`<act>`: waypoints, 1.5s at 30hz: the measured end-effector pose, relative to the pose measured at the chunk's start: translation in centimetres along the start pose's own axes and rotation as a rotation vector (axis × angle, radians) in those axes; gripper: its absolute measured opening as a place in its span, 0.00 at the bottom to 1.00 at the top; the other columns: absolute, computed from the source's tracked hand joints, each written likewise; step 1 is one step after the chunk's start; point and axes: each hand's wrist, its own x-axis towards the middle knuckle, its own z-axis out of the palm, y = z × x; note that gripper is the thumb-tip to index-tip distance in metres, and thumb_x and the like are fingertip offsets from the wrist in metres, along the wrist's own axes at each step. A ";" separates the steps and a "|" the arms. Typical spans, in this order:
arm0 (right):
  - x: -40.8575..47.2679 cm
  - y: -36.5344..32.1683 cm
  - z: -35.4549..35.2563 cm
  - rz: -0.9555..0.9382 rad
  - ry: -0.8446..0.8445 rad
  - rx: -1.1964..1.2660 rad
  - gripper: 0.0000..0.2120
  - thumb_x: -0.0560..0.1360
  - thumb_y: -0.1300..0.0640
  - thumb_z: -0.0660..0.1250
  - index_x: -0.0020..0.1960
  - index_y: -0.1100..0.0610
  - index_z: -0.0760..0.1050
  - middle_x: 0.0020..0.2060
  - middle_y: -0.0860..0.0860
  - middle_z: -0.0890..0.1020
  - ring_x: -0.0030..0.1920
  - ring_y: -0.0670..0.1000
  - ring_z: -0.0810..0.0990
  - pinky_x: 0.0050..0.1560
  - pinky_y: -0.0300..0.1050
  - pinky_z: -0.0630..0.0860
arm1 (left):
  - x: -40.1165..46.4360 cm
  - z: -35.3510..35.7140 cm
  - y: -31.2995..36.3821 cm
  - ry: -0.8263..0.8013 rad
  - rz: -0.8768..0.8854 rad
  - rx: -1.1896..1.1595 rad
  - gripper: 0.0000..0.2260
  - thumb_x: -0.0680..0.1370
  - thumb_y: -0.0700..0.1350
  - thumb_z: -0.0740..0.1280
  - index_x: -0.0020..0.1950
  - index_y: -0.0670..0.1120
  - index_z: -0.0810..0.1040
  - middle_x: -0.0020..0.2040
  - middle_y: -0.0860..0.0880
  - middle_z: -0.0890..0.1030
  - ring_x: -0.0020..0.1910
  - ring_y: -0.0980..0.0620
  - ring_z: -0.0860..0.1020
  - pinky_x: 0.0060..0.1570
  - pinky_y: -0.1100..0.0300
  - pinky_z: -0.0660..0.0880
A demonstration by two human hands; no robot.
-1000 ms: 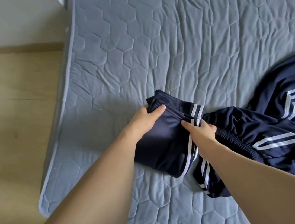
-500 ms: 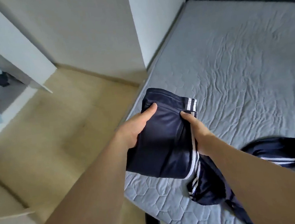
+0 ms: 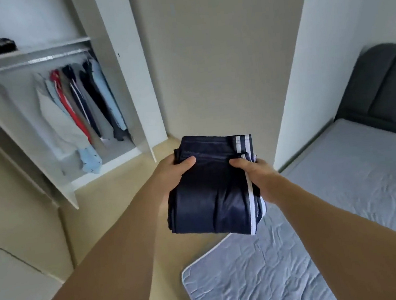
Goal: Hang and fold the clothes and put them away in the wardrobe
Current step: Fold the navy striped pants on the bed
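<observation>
Folded navy track pants (image 3: 211, 192) with white side stripes sit mid-frame, held in the air between both hands: left hand (image 3: 173, 172) grips the left edge, right hand (image 3: 256, 175) grips the striped edge. Below lies the grey quilted bed (image 3: 346, 207); the open wardrobe (image 3: 123, 67) with hanging clothes (image 3: 81, 109) stands upper left.

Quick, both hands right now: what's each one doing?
Left hand: closed, holding the folded pants by their left edge.
Right hand: closed, holding the same pants by the striped right edge.
</observation>
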 end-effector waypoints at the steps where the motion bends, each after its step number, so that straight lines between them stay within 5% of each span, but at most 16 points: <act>1: 0.8 -1.2 2.7 -0.030 -0.031 -0.012 0.11 0.71 0.54 0.73 0.50 0.58 0.77 0.43 0.55 0.83 0.42 0.55 0.83 0.45 0.49 0.81 | 0.6 -2.7 0.4 0.038 0.021 -0.007 0.08 0.77 0.52 0.69 0.55 0.55 0.79 0.54 0.53 0.83 0.53 0.54 0.81 0.53 0.58 0.77; 7: 6.5 -6.8 17.7 -0.143 -0.171 -0.024 0.12 0.71 0.51 0.73 0.51 0.55 0.77 0.47 0.54 0.83 0.48 0.56 0.83 0.56 0.54 0.78 | 3.2 -16.3 2.9 0.218 0.129 -0.006 0.11 0.80 0.56 0.62 0.60 0.57 0.72 0.57 0.58 0.78 0.55 0.59 0.77 0.52 0.62 0.73; 13: 12.0 -10.6 28.7 -0.207 -0.320 -0.021 0.10 0.73 0.54 0.71 0.53 0.56 0.78 0.47 0.54 0.85 0.47 0.53 0.84 0.51 0.50 0.80 | 7.2 -27.2 4.1 0.238 0.056 -0.056 0.15 0.79 0.42 0.65 0.64 0.55 0.68 0.56 0.54 0.79 0.54 0.54 0.77 0.51 0.60 0.74; 25: 31.7 -19.2 48.6 -0.243 -0.488 -0.061 0.16 0.72 0.52 0.72 0.58 0.55 0.78 0.50 0.53 0.84 0.51 0.56 0.83 0.56 0.56 0.79 | 25.4 -46.1 6.5 0.481 0.117 0.031 0.18 0.81 0.45 0.63 0.71 0.50 0.68 0.62 0.52 0.76 0.54 0.54 0.77 0.52 0.61 0.73; 30: 38.7 -23.6 57.2 -0.278 -0.536 -0.065 0.11 0.74 0.53 0.70 0.55 0.54 0.78 0.48 0.53 0.84 0.48 0.54 0.83 0.46 0.48 0.80 | 33.3 -55.1 8.2 0.567 0.150 0.089 0.18 0.80 0.46 0.64 0.70 0.50 0.69 0.63 0.50 0.77 0.58 0.50 0.77 0.61 0.53 0.74; 36: 48.6 -27.9 68.6 -0.402 -0.571 -0.041 0.07 0.76 0.56 0.68 0.54 0.54 0.76 0.46 0.49 0.82 0.46 0.50 0.81 0.42 0.42 0.77 | 43.1 -65.7 9.2 0.641 0.272 0.114 0.19 0.81 0.45 0.63 0.71 0.50 0.67 0.62 0.52 0.75 0.59 0.51 0.75 0.61 0.57 0.72; 40: 56.4 -31.8 78.7 -0.459 -0.572 -0.025 0.14 0.74 0.56 0.70 0.59 0.56 0.77 0.52 0.53 0.83 0.53 0.54 0.81 0.58 0.52 0.77 | 50.9 -74.5 10.1 0.735 0.333 0.102 0.20 0.81 0.45 0.62 0.73 0.50 0.64 0.64 0.52 0.74 0.61 0.51 0.73 0.65 0.54 0.69; 45: 64.2 -36.1 87.6 -0.464 -0.580 -0.003 0.16 0.74 0.58 0.71 0.61 0.58 0.76 0.53 0.55 0.83 0.54 0.55 0.82 0.60 0.54 0.76 | 59.0 -83.3 12.5 0.768 0.373 0.135 0.20 0.82 0.46 0.61 0.74 0.51 0.62 0.62 0.54 0.72 0.59 0.54 0.72 0.59 0.61 0.68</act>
